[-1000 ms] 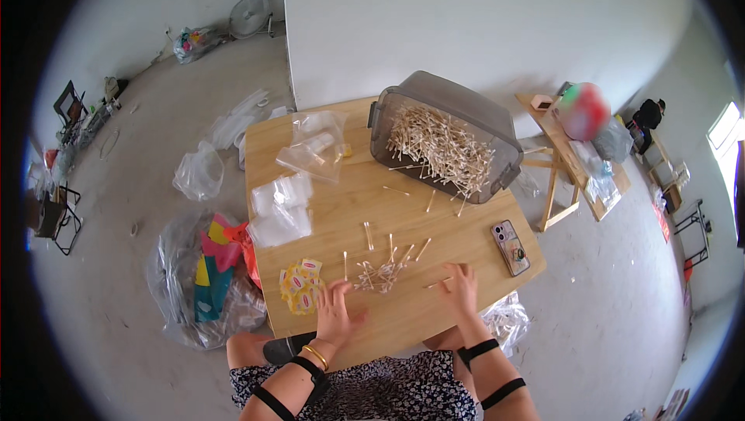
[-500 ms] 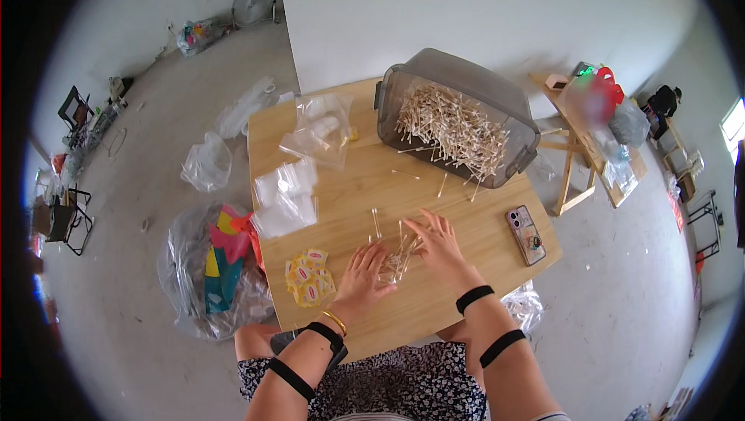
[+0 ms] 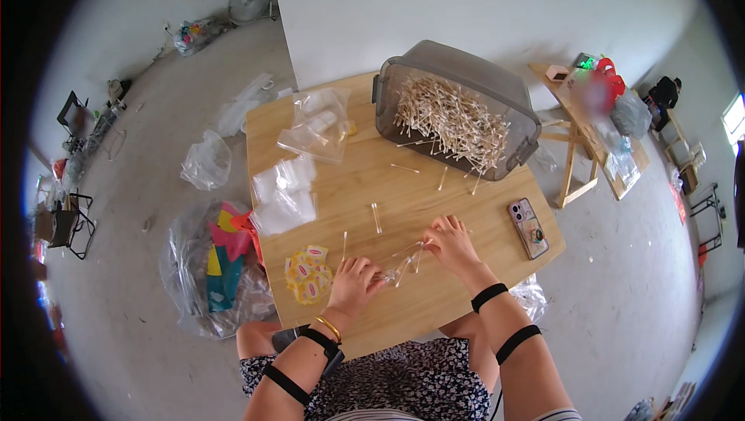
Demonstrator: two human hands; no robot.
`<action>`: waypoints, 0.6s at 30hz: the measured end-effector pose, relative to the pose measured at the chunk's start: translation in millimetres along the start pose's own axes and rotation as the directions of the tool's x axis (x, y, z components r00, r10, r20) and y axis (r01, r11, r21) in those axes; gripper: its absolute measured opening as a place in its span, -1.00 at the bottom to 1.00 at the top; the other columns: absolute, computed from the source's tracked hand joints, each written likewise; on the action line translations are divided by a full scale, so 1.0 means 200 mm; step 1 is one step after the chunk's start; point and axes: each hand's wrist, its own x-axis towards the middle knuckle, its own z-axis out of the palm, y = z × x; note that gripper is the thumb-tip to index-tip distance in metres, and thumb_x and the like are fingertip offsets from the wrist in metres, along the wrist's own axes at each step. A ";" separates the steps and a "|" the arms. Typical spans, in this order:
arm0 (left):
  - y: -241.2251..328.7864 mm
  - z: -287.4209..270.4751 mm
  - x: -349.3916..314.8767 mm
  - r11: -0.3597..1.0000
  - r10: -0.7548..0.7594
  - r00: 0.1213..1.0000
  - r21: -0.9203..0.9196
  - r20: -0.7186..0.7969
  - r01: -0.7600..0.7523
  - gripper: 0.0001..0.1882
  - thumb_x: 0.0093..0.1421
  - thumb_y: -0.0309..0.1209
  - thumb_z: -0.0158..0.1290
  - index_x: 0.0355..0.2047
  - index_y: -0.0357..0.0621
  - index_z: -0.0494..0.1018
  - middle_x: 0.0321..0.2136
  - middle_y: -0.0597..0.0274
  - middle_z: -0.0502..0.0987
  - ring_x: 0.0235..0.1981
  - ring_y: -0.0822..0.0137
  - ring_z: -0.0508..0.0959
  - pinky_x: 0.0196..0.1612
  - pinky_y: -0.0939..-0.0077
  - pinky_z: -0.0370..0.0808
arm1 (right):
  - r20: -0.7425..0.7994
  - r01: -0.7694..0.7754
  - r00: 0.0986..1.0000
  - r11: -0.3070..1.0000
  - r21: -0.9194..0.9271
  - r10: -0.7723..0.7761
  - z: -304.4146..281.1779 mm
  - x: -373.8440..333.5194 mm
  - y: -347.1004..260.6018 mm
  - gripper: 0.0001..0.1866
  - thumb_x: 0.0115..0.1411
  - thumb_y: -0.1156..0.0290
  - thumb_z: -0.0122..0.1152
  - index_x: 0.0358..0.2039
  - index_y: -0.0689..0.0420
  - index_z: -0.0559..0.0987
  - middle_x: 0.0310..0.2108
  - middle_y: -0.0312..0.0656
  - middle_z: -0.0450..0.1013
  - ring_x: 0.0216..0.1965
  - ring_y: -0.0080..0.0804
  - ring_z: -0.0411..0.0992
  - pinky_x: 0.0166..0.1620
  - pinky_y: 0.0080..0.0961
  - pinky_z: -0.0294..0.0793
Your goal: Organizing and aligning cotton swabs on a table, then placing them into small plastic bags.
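Cotton swabs lie in a loose little heap on the table between my two hands. My left hand is closed, its fingertips on the heap's left end, and one swab pokes up beside its knuckles. At the heap's right end, my right hand pinches swabs whose sticks point out toward the left. A pair of swabs rests apart, farther up the table. Beyond stands a grey plastic bin, tipped on its side with its opening toward me and packed with many swabs.
Small yellow-and-white packets sit left of my left hand. Clear plastic bags lie behind them on the wooden table. A phone is at the right edge. A large plastic bag stands on the floor, left.
My hands have moved apart, the left one left and down, the right one rightward. The swabs between them are spread out more. One swab now sticks up by my left hand.
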 end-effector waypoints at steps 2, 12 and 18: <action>0.00 -0.01 -0.02 0.999 -0.020 0.999 -0.031 0.029 0.021 -0.58 0.05 -0.20 0.31 -0.11 -0.08 0.56 -0.10 0.18 0.49 -0.01 0.02 0.46 0.08 0.05 0.41 | -0.003 -0.034 0.999 0.999 0.016 0.034 0.00 -0.02 -0.01 -0.82 -0.02 0.42 0.44 -0.37 -0.02 0.62 -0.18 -0.28 0.39 0.00 -0.20 0.34 0.05 -0.21 0.36; -0.10 -0.08 0.06 0.956 -0.247 0.934 0.093 -0.259 0.278 -0.27 0.04 -0.40 0.25 0.23 -0.14 0.24 0.09 0.01 0.38 0.14 -0.09 0.35 0.26 -0.03 0.21 | -0.021 0.007 1.000 0.999 0.047 -0.006 0.01 -0.06 -0.05 -0.57 0.01 0.48 0.37 -0.05 -0.03 0.59 -0.03 -0.22 0.40 0.13 -0.12 0.30 0.21 -0.17 0.30; -0.02 -0.03 0.15 0.983 -0.171 0.982 -0.079 -0.076 0.165 -0.48 0.04 -0.66 0.06 0.06 -0.08 0.39 -0.02 0.04 0.44 0.05 -0.04 0.44 0.10 0.09 0.37 | 0.033 -0.009 0.999 0.998 0.066 0.007 0.04 -0.09 -0.07 -0.71 0.06 0.46 0.34 -0.15 -0.04 0.62 -0.05 -0.23 0.39 0.11 -0.14 0.30 0.20 -0.19 0.30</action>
